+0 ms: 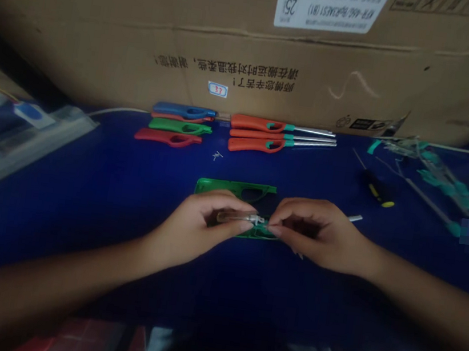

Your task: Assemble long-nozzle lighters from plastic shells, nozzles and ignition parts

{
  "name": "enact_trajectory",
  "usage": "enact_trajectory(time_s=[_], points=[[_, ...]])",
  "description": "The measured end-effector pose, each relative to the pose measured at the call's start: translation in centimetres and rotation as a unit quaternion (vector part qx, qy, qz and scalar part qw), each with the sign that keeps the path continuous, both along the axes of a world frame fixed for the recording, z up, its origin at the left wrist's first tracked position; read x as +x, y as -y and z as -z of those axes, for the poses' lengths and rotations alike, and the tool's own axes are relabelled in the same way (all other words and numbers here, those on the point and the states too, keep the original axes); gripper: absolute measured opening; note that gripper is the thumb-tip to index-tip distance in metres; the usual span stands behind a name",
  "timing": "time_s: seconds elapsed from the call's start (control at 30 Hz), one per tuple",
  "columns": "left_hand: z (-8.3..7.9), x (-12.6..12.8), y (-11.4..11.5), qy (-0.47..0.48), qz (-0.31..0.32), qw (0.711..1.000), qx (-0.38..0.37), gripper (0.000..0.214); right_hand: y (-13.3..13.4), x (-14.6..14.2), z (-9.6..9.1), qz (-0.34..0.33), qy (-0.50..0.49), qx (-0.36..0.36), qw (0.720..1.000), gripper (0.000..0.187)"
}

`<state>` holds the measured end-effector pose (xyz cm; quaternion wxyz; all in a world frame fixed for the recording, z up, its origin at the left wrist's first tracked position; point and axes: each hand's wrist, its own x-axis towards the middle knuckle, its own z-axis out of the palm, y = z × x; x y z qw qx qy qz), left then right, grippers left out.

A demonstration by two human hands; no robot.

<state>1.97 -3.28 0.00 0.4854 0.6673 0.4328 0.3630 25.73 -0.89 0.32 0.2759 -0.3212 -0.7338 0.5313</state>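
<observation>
My left hand (pixel 207 218) is closed on a clear lighter fuel tank (pixel 233 216) with a small whitish valve at its right end. My right hand (pixel 317 232) is pinched close to that valve, at a small teal part; what exactly its fingertips grip is hard to make out. Beneath both hands lies a green lighter shell half (pixel 259 233), partly covered by the fingers. Just behind it is another green shell half (pixel 237 188) with a trigger opening. A metal tip (pixel 355 218) sticks out beyond my right hand.
Red-orange long lighters (pixel 255 145) with metal tubes lie at the back, beside coloured shells (pixel 168 138). Small screws (pixel 218 155) sit in front. A black-and-yellow screwdriver (pixel 377 188) and teal lighter parts (pixel 445 180) are to the right. A cardboard box (pixel 116 50) stands behind.
</observation>
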Motion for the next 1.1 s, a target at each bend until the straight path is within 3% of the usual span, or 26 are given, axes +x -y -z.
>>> enact_trajectory(time_s=[0.2,0.63,1.1], points=[[-0.03,-0.11,0.11,-0.040,0.031,0.998,0.046,0.016,0.00,-0.09,0.07,0.005,0.010,0.001,1.000,0.017],[0.14,-0.19,0.02,-0.040,0.013,0.999,0.032,0.016,-0.01,0.15,-0.21,-0.029,0.021,0.079,0.996,0.011],[0.17,-0.20,0.02,-0.051,0.028,0.997,0.047,0.017,0.01,-0.16,-0.17,0.001,0.029,0.044,0.999,0.016]])
